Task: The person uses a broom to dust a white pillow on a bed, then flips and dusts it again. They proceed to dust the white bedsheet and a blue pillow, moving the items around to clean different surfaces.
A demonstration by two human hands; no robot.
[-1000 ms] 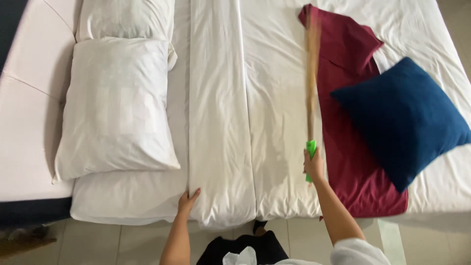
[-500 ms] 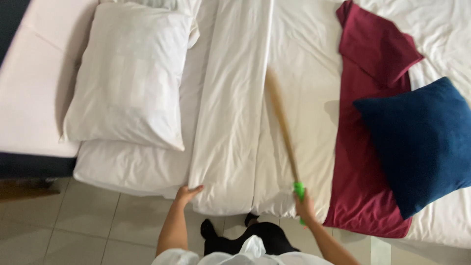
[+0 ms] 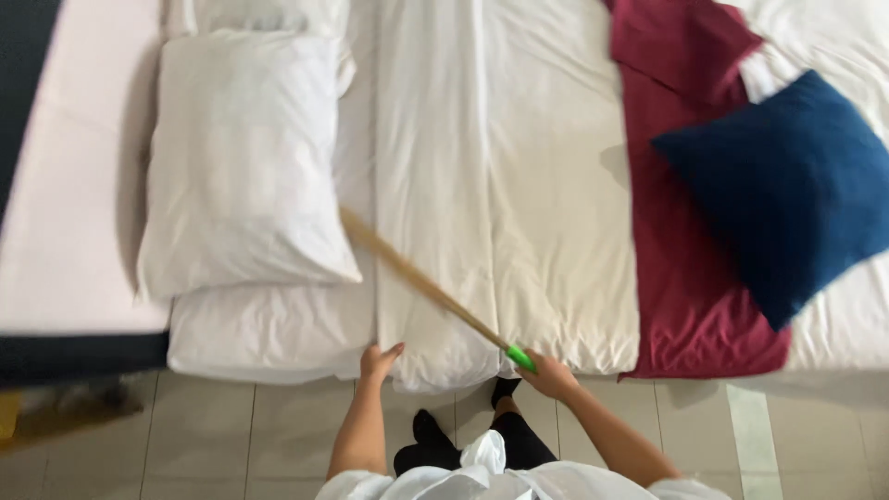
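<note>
Gripping the green-capped end of a long wooden stick (image 3: 421, 289), the right hand (image 3: 548, 375) is angling it low across the white folded duvet (image 3: 500, 185), while the open left hand (image 3: 378, 359) is pressing the duvet's edge flat beside the white pillow (image 3: 241, 157).

I see no packages, labels, signs or screens anywhere in my view. Nothing boxed, wrapped or printed lies on what I can see of the bed or the floor. The picture is somewhat blurred from motion, so a small sewn-in tag on the bedding could be there without my being able to make it out.
</note>
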